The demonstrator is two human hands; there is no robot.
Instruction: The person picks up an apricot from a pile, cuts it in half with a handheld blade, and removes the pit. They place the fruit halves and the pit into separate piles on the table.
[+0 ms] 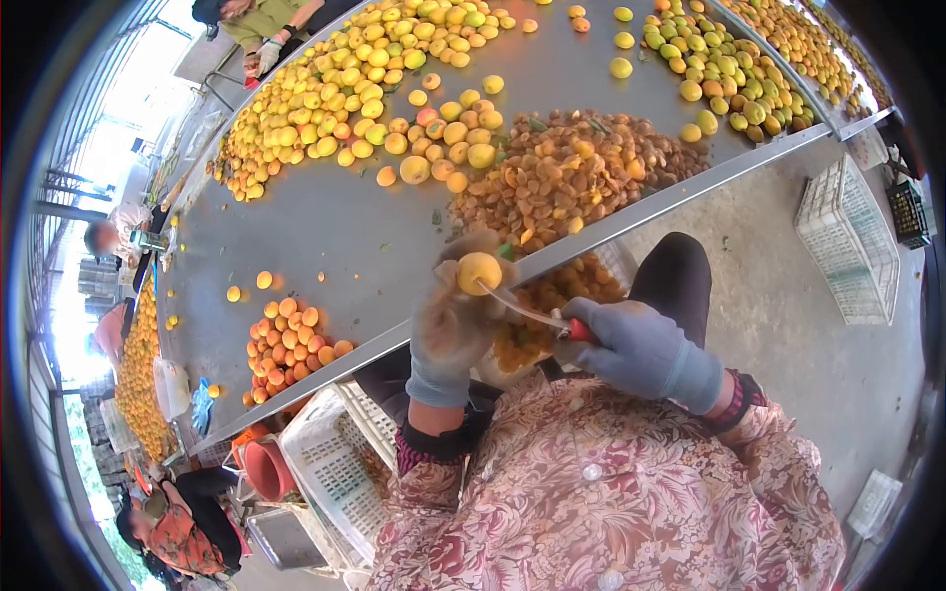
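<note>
My left hand point(451, 330), in a stained grey glove, grips a yellow-orange apricot point(480, 273) in front of the table's edge. A knife point(527, 310) with a thin curved blade and a red handle is in my gloved right hand point(639, 347), its fingers wrapped round the handle. The blade's tip meets the apricot. Just beyond my hands, a heap of brown apricot stones point(567, 182) lies on the metal table point(325, 231). Below the edge, a partly hidden container holds orange apricot pieces point(567, 295).
Yellow apricots point(345, 79) cover the table's far side, with greener ones point(724, 64) to the right. Orange apricots point(286, 345) are piled at the left. White crates point(335, 463) and a red bucket point(268, 468) stand left; another crate point(849, 236) is right. Other people point(187, 522) sit around.
</note>
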